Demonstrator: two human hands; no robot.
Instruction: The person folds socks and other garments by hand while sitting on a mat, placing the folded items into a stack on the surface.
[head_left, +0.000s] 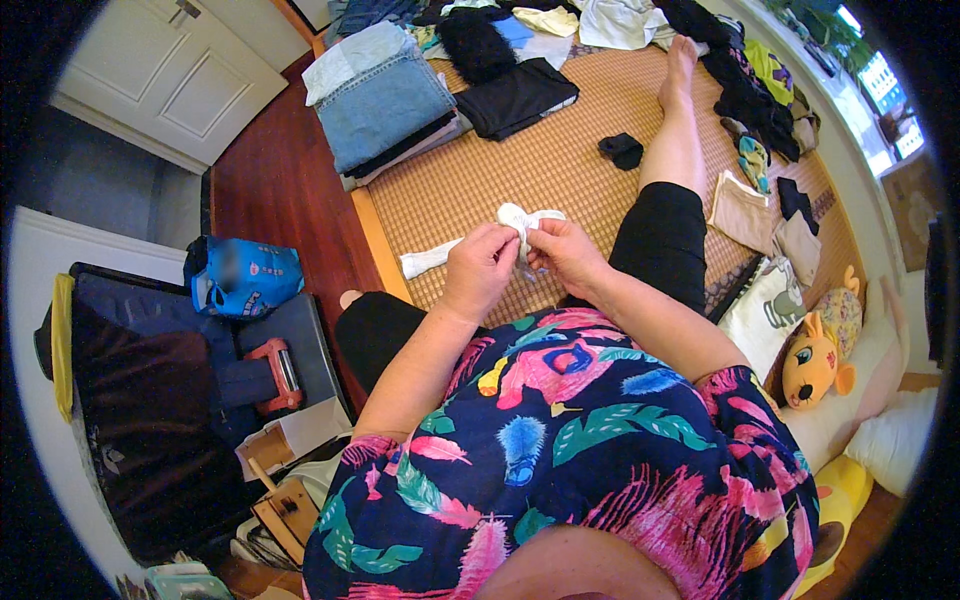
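Observation:
Between my outstretched legs, both hands pinch a small white sock (516, 215). My left hand (480, 268) grips it at its left side with thumb and fingertips. On the other side, my right hand (568, 253) holds it close to the left fingertips; part of the fabric hangs below and is hidden by the fingers. A second white piece, apparently a sock (429, 259), lies on the woven mat (480, 169) just left of my left hand. Farther forward, a bunched black sock (621, 151) rests on the mat beside my right shin.
Folded jeans (386, 105) top a clothes stack at the mat's left edge, beside folded black clothing (517, 97). Loose garments line the far and right edges. A plush deer toy (808, 367) sits at right. At left, a blue bag (251, 277) rests on a dark suitcase (300, 337).

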